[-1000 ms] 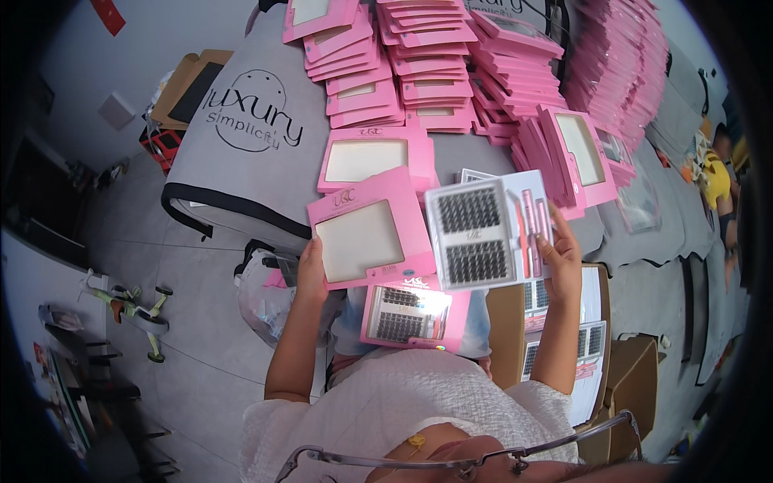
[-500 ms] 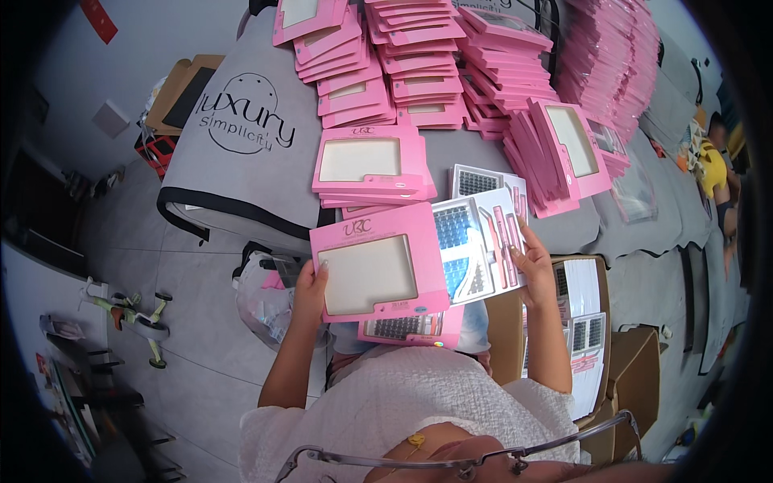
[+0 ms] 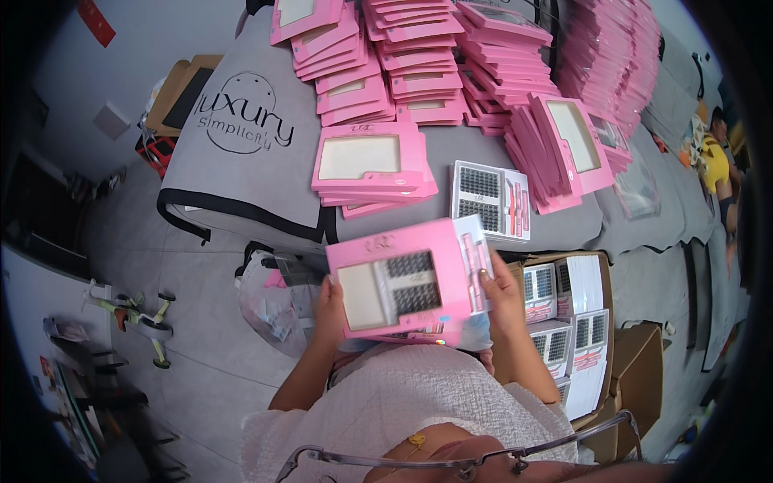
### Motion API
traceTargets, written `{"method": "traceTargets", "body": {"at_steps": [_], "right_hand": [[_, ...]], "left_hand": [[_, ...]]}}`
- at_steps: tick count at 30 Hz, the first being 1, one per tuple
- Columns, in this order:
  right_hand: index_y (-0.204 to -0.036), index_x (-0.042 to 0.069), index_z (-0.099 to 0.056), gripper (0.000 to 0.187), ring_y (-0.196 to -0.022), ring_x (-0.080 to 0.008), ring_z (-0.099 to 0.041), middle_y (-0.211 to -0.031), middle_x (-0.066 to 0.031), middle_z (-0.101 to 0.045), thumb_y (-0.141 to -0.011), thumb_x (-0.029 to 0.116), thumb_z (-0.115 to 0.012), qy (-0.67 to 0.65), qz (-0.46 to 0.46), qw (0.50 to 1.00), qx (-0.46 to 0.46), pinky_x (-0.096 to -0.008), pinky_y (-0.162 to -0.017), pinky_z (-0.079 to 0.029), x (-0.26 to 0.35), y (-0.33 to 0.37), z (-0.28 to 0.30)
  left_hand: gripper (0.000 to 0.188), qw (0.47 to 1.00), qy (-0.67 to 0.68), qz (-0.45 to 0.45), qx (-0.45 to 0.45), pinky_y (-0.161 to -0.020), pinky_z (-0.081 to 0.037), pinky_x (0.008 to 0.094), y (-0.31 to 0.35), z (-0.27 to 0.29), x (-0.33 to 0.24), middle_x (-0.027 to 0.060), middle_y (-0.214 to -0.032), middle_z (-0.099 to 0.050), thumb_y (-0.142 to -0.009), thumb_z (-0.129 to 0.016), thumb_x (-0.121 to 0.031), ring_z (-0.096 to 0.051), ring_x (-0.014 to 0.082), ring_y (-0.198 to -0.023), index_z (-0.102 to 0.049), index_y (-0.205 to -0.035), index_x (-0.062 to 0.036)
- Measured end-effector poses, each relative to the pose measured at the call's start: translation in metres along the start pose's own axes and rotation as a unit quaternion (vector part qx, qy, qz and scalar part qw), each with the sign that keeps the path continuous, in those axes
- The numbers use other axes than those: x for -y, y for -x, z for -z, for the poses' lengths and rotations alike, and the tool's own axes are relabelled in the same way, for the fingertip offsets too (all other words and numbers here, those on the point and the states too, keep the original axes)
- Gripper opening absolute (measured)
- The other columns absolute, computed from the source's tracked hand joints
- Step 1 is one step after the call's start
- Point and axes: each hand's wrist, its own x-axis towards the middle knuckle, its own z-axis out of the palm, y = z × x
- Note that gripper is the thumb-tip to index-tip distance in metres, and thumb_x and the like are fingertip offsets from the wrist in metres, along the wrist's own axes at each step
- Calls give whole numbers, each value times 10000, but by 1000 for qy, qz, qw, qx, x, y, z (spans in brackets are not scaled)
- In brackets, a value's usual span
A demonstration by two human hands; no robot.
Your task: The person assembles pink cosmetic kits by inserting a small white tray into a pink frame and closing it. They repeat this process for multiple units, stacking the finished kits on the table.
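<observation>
I hold a pink windowed box (image 3: pixel 354 253) over my lap, my left hand (image 3: pixel 328 310) closed on its left edge. A white false-eyelash tray (image 3: pixel 475 253) is partly inside it and sticks out at the right end. Rows of dark lashes show through the right part of the window. My right hand (image 3: pixel 504 299) is closed on the tray's outer end; some of its fingers are hidden underneath. Below, partly covered by the held box, another pink box lies on my lap. Just beyond my hands, more lash trays (image 3: pixel 489 201) are stacked on the grey sofa (image 3: pixel 564 229).
Pink windowed boxes (image 3: pixel 370 161) stand in several piles across the sofa. An open carton (image 3: pixel 608 378) of lash trays is at my right. A clear plastic bag (image 3: pixel 274 310) sits at my left, and a small balance bike (image 3: pixel 145 322) farther left. Someone is at the far right.
The tray has slid left into the pink box, and dark lashes now show in its window. Both hands have come closer together. The tray stack on the sofa is now uncovered.
</observation>
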Motion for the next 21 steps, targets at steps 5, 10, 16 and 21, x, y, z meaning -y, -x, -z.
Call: {"method": "traceTargets", "body": {"at_steps": [5, 10, 16, 21], "right_hand": [[-1248, 12, -478, 423, -1152, -171, -450, -1243, -80, -502, -954, 305, -400, 32, -23, 998, 49, -299, -993, -309, -22, 11, -2], [-1176, 3, -527, 395, -1118, -173, -459, -1232, -95, -490, -954, 301, -393, 33, -20, 999, 7, -312, -962, -344, -7, -6, 26], [-1105, -19, -553, 437, -875, -231, -530, -937, -145, -544, -868, 348, -528, 497, 189, 795, -292, -351, -790, -427, -12, -77, 109], [-958, -67, -574, 580, -723, -244, -549, -832, -186, -554, -724, 452, -682, 583, 72, 769, -252, -354, -666, -450, -11, -120, 125]], "left_hand": [[368, 999, 39, 15, 30, -805, -420, 238, 13, -23, 13, 41, -1054, -538, -973, -342, -350, -499, 92, -918, -439, -1163, -51], [298, 998, -6, 20, 66, -762, -431, 258, 3, -12, 22, 64, -1028, -553, -963, -401, -291, -519, 113, -892, -471, -1111, -42], [319, 843, -516, -147, -39, -859, -385, 392, -3, -18, 6, 222, -1119, -461, -874, -533, -214, -471, 329, -1012, -468, -1103, -2], [417, 799, -450, -377, -133, -895, -342, 456, -94, -23, -65, 242, -1083, -451, -848, -556, -224, -417, 396, -1034, -437, -1137, 52]]}}
